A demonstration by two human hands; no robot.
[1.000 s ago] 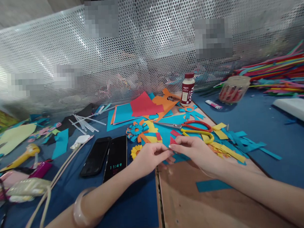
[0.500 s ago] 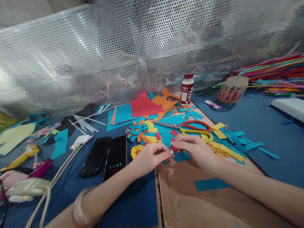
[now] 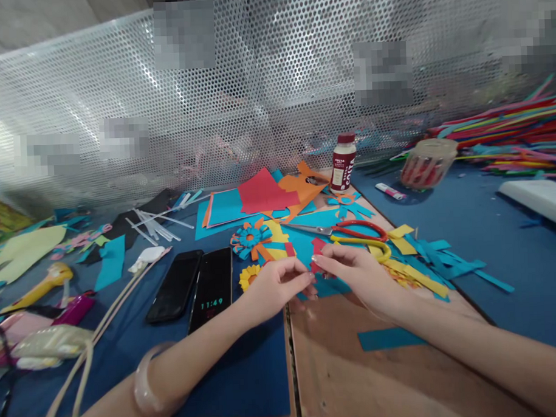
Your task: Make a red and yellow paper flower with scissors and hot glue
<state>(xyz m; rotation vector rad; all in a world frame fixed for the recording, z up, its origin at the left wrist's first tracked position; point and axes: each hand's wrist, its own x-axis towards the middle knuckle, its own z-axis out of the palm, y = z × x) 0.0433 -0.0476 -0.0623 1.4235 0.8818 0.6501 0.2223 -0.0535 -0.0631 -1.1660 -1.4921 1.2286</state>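
A small red paper piece (image 3: 316,250) is pinched between the thumb and fingers of my right hand (image 3: 360,272). Close by on its left, my left hand (image 3: 281,286) has thumb and index finger pressed together; what they hold, if anything, is too small to make out. Behind my right hand lie scissors (image 3: 361,230) with one red and one yellow handle. Left of the hands are a blue and orange paper flower (image 3: 250,237) and a yellow paper flower (image 3: 249,276), partly hidden by my left hand. Under my right forearm a blue paper strip (image 3: 387,340) rests on the wood.
Coloured paper sheets (image 3: 268,193) and a bottle (image 3: 343,162) stand at the back, before a perforated metal screen (image 3: 255,81). Two phones (image 3: 212,284) lie left, near a glue gun (image 3: 38,284). To the right are paper scraps (image 3: 448,260), a glass jar (image 3: 429,163) and pipe cleaners (image 3: 512,124).
My hands have drawn slightly apart at the fingertips. The red paper piece stays in my right hand and shows a little more above the fingers. Other things lie as before.
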